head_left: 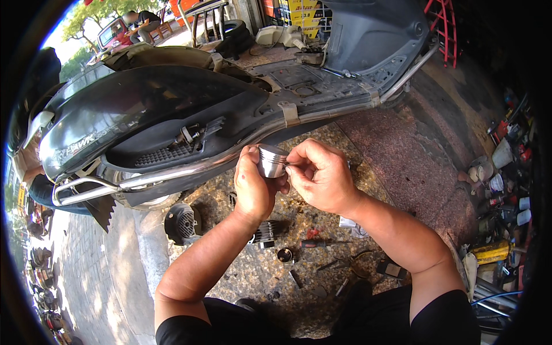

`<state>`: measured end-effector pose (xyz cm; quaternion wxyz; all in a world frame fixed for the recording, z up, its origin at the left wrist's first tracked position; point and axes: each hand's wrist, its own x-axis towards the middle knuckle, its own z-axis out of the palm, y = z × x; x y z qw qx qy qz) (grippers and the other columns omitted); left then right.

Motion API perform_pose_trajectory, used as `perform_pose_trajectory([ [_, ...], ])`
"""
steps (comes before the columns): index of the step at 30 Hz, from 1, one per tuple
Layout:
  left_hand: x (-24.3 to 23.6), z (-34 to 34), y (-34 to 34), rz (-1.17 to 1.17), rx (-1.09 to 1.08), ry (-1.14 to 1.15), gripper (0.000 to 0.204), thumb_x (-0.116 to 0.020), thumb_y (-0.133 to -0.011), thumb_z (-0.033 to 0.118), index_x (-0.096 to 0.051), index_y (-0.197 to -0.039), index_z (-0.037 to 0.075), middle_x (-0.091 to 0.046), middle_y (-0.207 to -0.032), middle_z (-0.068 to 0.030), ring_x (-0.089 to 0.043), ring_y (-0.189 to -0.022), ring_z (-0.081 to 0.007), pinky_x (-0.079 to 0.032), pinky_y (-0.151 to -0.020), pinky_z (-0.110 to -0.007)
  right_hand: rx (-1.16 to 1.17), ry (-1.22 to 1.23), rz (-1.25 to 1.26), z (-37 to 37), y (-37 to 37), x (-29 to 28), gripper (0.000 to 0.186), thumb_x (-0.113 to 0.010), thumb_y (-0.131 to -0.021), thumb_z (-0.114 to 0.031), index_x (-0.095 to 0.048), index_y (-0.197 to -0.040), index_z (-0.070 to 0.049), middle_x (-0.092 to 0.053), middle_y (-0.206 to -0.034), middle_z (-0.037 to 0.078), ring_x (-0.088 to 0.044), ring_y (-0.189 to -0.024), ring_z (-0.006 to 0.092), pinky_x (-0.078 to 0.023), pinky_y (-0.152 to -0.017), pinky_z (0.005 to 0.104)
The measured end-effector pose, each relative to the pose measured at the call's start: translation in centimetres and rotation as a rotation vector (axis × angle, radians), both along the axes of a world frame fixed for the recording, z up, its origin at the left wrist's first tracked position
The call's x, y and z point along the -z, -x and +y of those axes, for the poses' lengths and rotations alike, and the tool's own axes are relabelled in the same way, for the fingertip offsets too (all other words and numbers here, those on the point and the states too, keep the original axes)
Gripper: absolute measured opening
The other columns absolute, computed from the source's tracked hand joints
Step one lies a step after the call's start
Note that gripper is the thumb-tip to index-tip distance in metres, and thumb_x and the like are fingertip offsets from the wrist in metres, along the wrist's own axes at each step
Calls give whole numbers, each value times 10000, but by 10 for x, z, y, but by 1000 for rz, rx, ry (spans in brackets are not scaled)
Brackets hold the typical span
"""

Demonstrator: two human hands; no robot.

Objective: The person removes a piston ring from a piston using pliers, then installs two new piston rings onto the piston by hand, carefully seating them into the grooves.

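Both hands (287, 181) hold a piston (271, 161), seemingly, above speckled pavement (253, 276).

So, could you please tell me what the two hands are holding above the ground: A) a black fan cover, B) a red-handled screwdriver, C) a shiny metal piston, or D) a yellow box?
C: the left hand grips a shiny metal piston while the right hand pinches at its side; the screwdriver lies on the ground.

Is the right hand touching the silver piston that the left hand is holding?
Touching. The head view shows the right hand fingertips pressed against the piston side, while the left hand grips it.
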<state>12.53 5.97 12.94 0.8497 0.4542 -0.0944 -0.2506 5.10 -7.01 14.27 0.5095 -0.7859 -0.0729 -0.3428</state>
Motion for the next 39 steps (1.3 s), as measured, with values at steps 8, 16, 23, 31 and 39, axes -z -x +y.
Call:
perform_pose_trajectory([
  [8, -1, 3, -2, 176, 128, 29, 385, -346, -986, 399, -550, -941, 76, -625, -773, -86, -549, -583, -214, -429, -500, -363, -26, 34, 46, -7, -1, 0, 175, -685, -805, 80, -598, -939, 9, -634, -880, 68, -651, -763, 121, -530, -609, 248],
  [16, 3, 2, -2, 145, 98, -25, 331, -351, -1000, 380, -500, -979, 85, -605, -776, -84, -554, -588, -210, -437, -486, -363, -47, 76, 61, -12, -3, 1, 147, -682, -815, 83, -602, -921, 21, -624, -872, 55, -636, -761, 88, -531, -612, 234],
  [23, 4, 0, -2, -36, -3, -106, 231, -405, -1002, 325, -435, -1028, 97, -598, -809, -92, -561, -550, -198, -487, -470, -320, -17, 133, 77, -14, -2, 0, 137, -695, -806, 77, -606, -896, 23, -642, -843, 64, -641, -734, 96, -533, -604, 246],
  [31, 1, 3, 0, -219, 10, -165, 281, -425, -1005, 334, -456, -1085, 67, -609, -859, -85, -567, -608, -177, -485, -503, -319, -4, 158, 66, -18, -3, 1, 123, -710, -797, 45, -613, -868, 19, -662, -793, 91, -665, -684, 156, -536, -585, 282],
  [39, 1, 2, 3, -288, -14, -246, 306, -455, -1019, 350, -465, -1119, 62, -605, -866, -74, -565, -630, -143, -470, -494, -280, -19, 205, 52, -24, -2, 1, 147, -739, -757, -4, -609, -825, 6, -665, -771, 150, -692, -675, 290, -539, -585, 365],
])
